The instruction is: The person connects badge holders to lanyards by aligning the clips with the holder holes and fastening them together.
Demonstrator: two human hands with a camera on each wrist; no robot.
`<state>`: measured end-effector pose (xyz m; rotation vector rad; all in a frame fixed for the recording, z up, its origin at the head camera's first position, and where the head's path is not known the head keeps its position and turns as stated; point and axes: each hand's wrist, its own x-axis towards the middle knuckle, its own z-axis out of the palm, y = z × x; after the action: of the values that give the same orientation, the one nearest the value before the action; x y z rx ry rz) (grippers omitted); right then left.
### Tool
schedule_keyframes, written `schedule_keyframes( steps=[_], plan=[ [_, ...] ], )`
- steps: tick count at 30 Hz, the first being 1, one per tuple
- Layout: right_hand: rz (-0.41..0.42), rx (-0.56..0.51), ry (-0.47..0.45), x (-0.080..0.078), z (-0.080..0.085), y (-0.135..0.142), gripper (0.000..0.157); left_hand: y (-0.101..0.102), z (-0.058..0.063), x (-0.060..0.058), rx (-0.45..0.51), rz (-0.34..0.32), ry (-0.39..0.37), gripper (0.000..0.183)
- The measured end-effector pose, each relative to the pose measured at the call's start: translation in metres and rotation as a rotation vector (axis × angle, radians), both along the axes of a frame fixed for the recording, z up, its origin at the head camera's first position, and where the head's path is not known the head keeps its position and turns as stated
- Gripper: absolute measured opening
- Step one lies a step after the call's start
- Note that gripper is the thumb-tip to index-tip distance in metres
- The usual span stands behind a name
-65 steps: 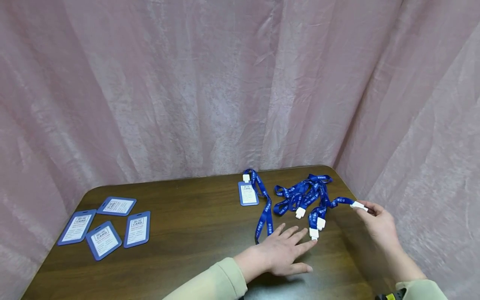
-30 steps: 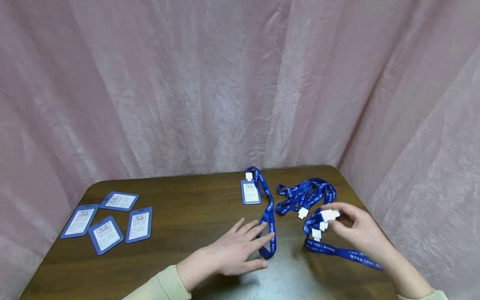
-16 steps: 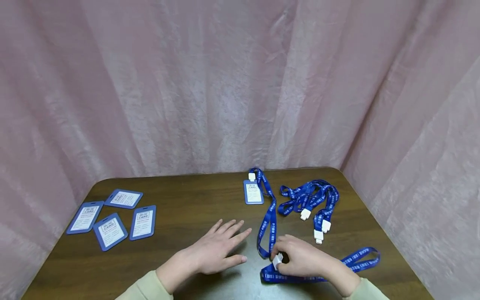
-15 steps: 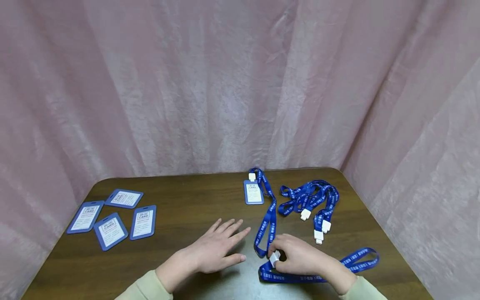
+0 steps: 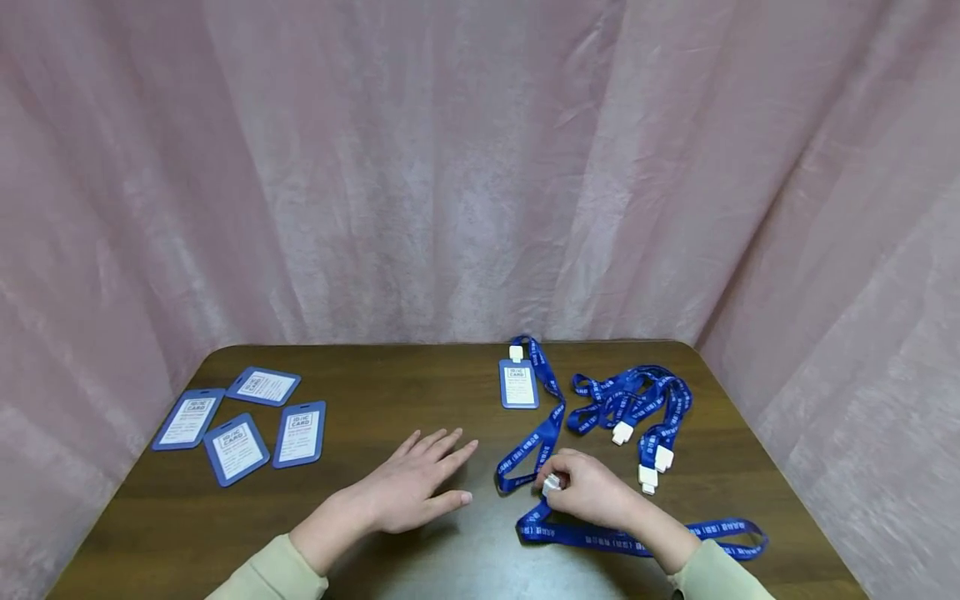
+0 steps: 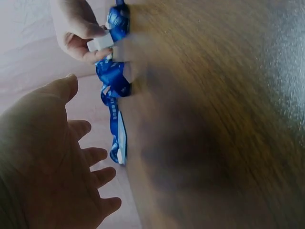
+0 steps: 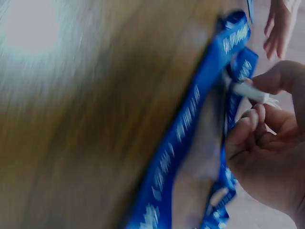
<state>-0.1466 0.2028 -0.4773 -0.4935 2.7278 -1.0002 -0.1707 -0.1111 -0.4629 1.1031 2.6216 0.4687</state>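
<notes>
Between its thumb and fingers my right hand pinches the white clip of a blue lanyard. From the clip the blue lanyard trails over the table to the right, below the wrist. The right wrist view shows the clip in the grip, with the strap running beside it. My left hand, fingers spread and straight, hovers left of the right hand and holds nothing. Just beyond the right hand lies the strap of another lanyard, joined to a blue badge holder.
A tangled pile of blue lanyards with white clips lies at the back right. Several loose blue badge holders lie at the left. Pink curtains stand behind the brown table.
My right hand has drawn one lanyard out of the pile by its clip, over to the table's front middle. My left hand has moved left, away from the lanyards.
</notes>
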Motion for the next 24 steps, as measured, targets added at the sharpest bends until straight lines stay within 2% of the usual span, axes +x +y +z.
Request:
schedule_keyframes(
  steps=[4,6,9,11,14,16,21,24],
  plan=[
    [0.027,0.157,0.175,0.005,0.008,0.008,0.022,0.000,0.001,0.003,-0.007,-0.019,0.010,0.070],
    [0.060,0.173,0.190,0.009,0.010,0.005,0.023,0.002,0.001,0.003,-0.006,-0.024,0.010,0.070],
    [0.123,0.125,0.160,0.015,0.012,-0.001,0.033,0.004,0.001,0.003,-0.003,-0.023,0.010,0.069],
    [0.133,0.094,0.140,0.018,0.013,-0.001,0.038,0.005,0.002,0.003,-0.003,-0.022,0.015,0.069],
    [0.087,0.117,0.188,0.019,0.013,0.004,0.029,0.003,0.003,0.003,-0.002,-0.022,0.026,0.070],
    [0.035,0.151,0.188,0.019,0.010,0.006,0.025,0.002,0.002,0.004,-0.004,-0.022,0.032,0.070],
    [-0.045,0.176,0.134,0.022,-0.005,0.002,0.037,0.001,0.000,0.006,-0.007,-0.022,0.024,0.070],
    [-0.048,0.159,0.148,0.022,-0.011,-0.006,0.031,0.003,-0.001,0.007,-0.010,-0.024,0.009,0.071]
  ],
)
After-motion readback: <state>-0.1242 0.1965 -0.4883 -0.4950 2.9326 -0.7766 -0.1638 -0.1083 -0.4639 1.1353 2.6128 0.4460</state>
